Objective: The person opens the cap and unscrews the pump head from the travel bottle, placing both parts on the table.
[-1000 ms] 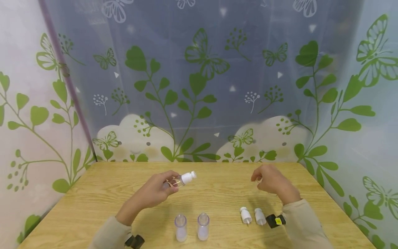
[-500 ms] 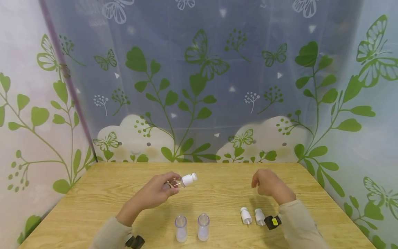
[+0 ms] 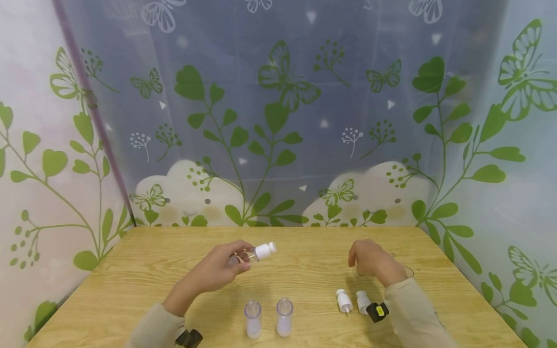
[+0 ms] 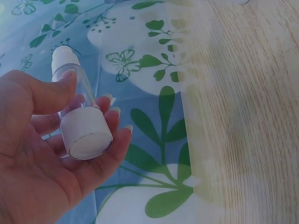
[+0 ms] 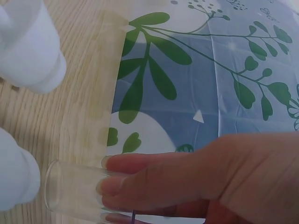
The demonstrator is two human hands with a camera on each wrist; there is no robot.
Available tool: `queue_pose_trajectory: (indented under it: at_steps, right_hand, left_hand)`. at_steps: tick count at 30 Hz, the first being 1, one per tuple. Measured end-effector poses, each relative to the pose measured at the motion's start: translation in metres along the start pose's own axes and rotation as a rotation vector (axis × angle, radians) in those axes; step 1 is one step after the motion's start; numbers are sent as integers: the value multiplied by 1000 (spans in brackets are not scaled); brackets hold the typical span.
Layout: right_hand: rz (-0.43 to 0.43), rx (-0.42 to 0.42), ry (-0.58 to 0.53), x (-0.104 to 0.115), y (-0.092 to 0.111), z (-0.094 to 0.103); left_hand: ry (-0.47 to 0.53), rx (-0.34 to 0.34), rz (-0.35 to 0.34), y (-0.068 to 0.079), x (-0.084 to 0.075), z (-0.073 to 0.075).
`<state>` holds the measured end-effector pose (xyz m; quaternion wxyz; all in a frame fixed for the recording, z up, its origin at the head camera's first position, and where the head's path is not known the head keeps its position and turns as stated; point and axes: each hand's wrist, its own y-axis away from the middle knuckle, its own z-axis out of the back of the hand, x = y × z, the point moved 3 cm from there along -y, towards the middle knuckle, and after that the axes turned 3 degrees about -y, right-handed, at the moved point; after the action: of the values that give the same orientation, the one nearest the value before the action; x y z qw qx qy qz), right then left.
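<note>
My left hand (image 3: 219, 267) holds a pump bottle (image 4: 77, 98) tilted above the table, its white pump top (image 3: 264, 250) pointing right. In the left wrist view, thumb and fingers wrap its clear body, with the white base toward the palm side. My right hand (image 3: 370, 261) hangs above the table on the right, fingers bent down. In the right wrist view, its fingers pinch a clear cylindrical cap (image 5: 70, 189), which is hard to see in the head view. Beneath it lie two white pump heads (image 3: 344, 300), one partly behind the wrist camera.
Two clear bottles with purplish rims (image 3: 253, 319) stand upright at the front middle of the wooden table (image 3: 300, 270), without pump heads. A printed curtain (image 3: 278, 145) with leaves and butterflies closes off the back and sides.
My right hand and forearm have shifted slightly left and a little lower. The left hand with the pump bottle stays nearly still.
</note>
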<state>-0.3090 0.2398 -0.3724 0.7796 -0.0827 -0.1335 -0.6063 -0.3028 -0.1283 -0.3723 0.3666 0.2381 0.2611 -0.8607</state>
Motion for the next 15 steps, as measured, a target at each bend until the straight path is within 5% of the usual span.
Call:
queue_pose_trajectory:
  at_steps: [15]
  right_hand:
    - [-36, 15, -5, 3, -3, -8]
  left_hand:
    - [11, -4, -16, 1, -2, 0]
